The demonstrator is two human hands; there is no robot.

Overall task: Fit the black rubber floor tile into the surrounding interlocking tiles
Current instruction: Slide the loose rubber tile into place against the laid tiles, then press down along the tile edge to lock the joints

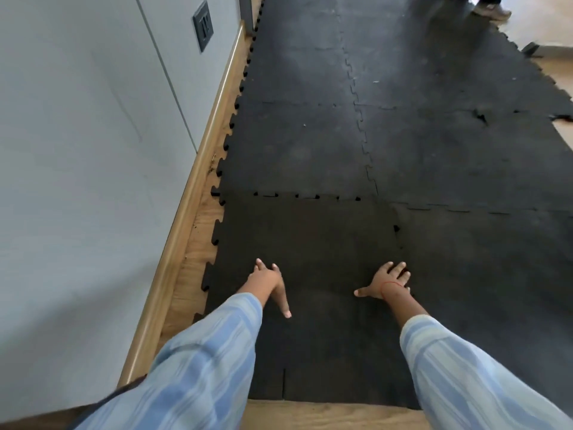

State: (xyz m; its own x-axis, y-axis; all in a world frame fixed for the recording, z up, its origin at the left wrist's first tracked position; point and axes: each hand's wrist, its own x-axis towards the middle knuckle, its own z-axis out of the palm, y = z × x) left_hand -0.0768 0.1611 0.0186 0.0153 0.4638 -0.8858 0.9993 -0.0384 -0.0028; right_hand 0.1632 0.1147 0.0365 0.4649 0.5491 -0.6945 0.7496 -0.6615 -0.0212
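Both palms flat and fingers spread, left hand (267, 278) and right hand (387, 282) press the black tile (310, 240), gripping nothing. Best to work toward twelve o'clock, where tabs sit unseated against the surrounding tiles (297, 147). Sleeves (198, 364) hide the near corners; the three o'clock seam is hard to read.
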